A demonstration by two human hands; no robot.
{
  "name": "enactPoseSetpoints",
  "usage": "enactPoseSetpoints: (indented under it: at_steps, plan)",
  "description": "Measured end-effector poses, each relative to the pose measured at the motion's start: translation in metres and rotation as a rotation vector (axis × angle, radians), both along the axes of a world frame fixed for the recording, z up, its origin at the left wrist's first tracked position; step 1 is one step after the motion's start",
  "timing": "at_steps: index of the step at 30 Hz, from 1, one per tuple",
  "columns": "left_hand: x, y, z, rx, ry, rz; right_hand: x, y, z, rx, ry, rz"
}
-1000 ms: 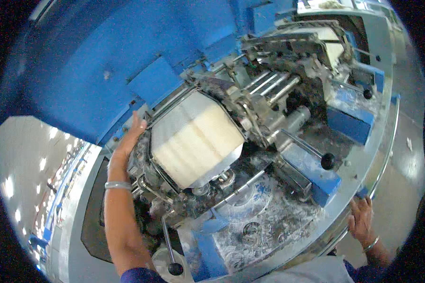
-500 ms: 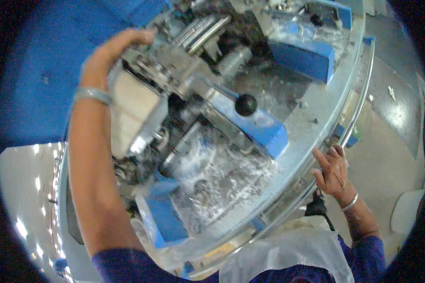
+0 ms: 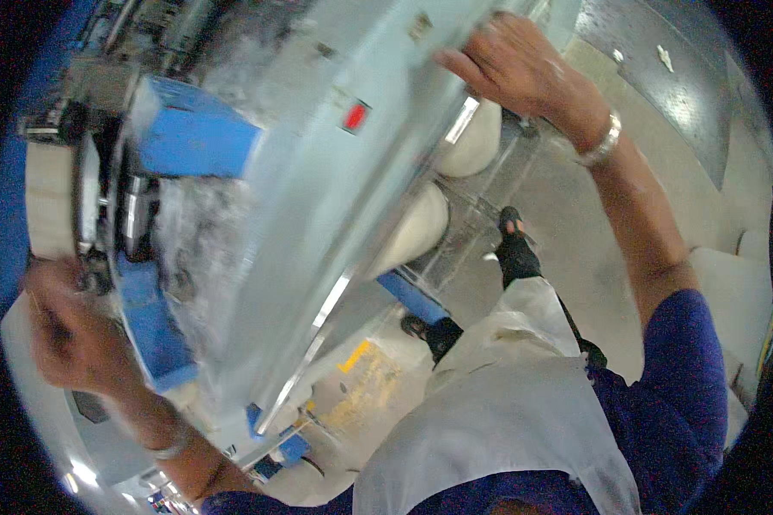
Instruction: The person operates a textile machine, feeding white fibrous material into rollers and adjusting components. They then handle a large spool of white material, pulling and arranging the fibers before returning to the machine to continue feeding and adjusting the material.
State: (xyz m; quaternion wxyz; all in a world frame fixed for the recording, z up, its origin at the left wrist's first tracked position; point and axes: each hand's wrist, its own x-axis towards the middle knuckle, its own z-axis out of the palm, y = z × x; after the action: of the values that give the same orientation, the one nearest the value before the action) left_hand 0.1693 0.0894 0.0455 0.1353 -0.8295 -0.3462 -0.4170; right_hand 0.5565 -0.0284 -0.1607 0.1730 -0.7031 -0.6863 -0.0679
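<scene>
My left hand (image 3: pixel 77 330) is blurred by motion beside the cream panel (image 3: pixel 50 202) at the left side of a pale blue-green machine (image 3: pixel 309 163). Its fingers are smeared, and I cannot see whether they hold anything. At the machine's front edge is my right hand (image 3: pixel 520 69), its fingers curled and its thumb pointing left. Whatever lies under those fingers is hidden. A metal rail (image 3: pixel 331 305) runs along this edge toward the right hand. Between my hands, blue blocks (image 3: pixel 197 137) stand on the machine bed, with pale lint-like scraps (image 3: pixel 202 232) around them.
Below the machine edge are white rounded containers (image 3: pixel 416 227) and a blue bar (image 3: pixel 412 294). My feet stand on the grey floor (image 3: pixel 575 257). A small red mark (image 3: pixel 355 117) shows on the machine's front surface. Pale bulky shapes (image 3: pixel 717 313) stand at the right.
The view has swung right and down, so the machine sits farther left. My left hand has come back from the machine's far parts toward me. My right hand's spread fingers are now curled.
</scene>
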Motion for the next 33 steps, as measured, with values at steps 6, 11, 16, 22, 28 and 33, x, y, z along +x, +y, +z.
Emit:
enactPoseSetpoints:
  at_steps: [6, 11, 16, 22, 28, 33]
  plan:
    - [0.014, -0.119, -0.176, -0.497, 0.508, 0.128, -0.017, 0.003, -0.011, 0.305, 0.011, -0.089]
    - [-0.012, -0.132, -0.215, -0.299, 0.569, 0.542, -0.006, 0.009, -0.025, 0.46, -0.309, 0.102]
    - [-0.021, -0.127, -0.228, -0.09, 0.461, 0.528, -0.009, 0.01, -0.023, 0.322, -0.394, 0.077]
    - [-0.019, -0.125, -0.247, 0.175, 0.275, 0.524, -0.018, 0.002, -0.025, 0.288, -0.07, -0.021]
    - [-0.015, -0.122, -0.253, 0.247, 0.246, 0.627, -0.016, 0.01, -0.036, 0.399, -0.074, -0.061]
    - [-0.012, -0.123, -0.25, 0.151, 0.228, 0.653, -0.008, -0.001, -0.035, 0.379, 0.036, 0.13]
